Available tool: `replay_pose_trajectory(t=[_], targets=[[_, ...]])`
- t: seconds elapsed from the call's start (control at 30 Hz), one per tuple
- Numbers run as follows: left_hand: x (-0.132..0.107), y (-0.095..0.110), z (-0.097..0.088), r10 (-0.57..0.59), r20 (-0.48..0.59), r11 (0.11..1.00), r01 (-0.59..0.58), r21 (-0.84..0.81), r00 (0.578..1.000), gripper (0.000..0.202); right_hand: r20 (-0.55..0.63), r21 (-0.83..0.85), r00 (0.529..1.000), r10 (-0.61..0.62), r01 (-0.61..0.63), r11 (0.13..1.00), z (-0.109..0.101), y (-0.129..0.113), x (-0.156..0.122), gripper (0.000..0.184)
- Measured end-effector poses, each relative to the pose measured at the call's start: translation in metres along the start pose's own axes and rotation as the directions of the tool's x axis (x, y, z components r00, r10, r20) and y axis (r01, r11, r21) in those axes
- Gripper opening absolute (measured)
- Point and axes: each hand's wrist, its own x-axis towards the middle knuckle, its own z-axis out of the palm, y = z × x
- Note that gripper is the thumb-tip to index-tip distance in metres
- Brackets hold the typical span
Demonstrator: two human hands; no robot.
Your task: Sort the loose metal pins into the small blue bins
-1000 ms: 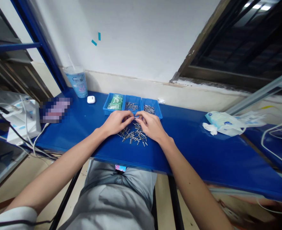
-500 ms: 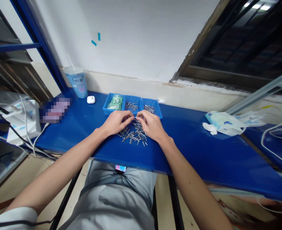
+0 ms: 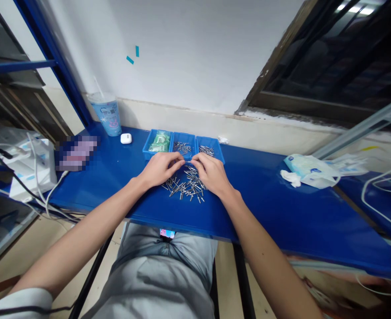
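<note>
Head view: both bare hands work low over a loose heap of small steel pins [image 3: 183,188], rivet-like, lying straight on a blue bench top [image 3: 275,212]. The left hand [image 3: 160,169] is at the heap's near-left side and the right hand [image 3: 211,175] is at its right side. The left fingers [image 3: 181,162] curl inward toward the right fingertips [image 3: 195,163], with only a narrow gap between them, partly closed rather than spread. Whether either hand has a pin is impossible to tell at this size. The heap sits just in front of a blue three-compartment parts tray [image 3: 145,150]: green packets [image 3: 158,142] fill the left compartment, and loose pins lie in the middle and right ones. A tumbler with a straw [image 3: 107,116] and a white earbud case [image 3: 125,138] stand to the left, and a tissue packet [image 3: 310,173] lies to the right. Risks, as a judgement: a small pin could slip from the fingertips, a wrist could brush the heap and scatter it, and round pins could roll toward the bench edge.
</note>
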Motion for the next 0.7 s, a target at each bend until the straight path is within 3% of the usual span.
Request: replay_pose_trajectory(t=[0.17, 0.43, 0.6, 0.7], targets=[[0.000, 0.000, 0.000, -0.008, 0.006, 1.000, 0.008, 0.005, 1.000, 0.026, 0.005, 0.014, 1.000, -0.022, 0.022, 1.000, 0.000, 0.002, -0.001, 0.013], [0.001, 0.002, -0.001, -0.024, 0.028, 1.000, 0.024, -0.019, 0.999, 0.028, -0.102, -0.113, 0.993, -0.053, 0.041, 0.993, -0.004, -0.002, 0.001, 0.025], [0.001, -0.003, -0.003, -0.052, 0.048, 0.998, 0.051, 0.028, 0.997, 0.027, -0.269, -0.117, 0.961, -0.059, 0.028, 0.993, -0.007, -0.001, 0.001, 0.028], [0.000, -0.007, -0.003, -0.054, 0.093, 0.996, 0.047, 0.074, 0.994, 0.026, -0.427, -0.090, 0.904, -0.003, -0.039, 0.995, -0.011, 0.002, -0.001, 0.025]])
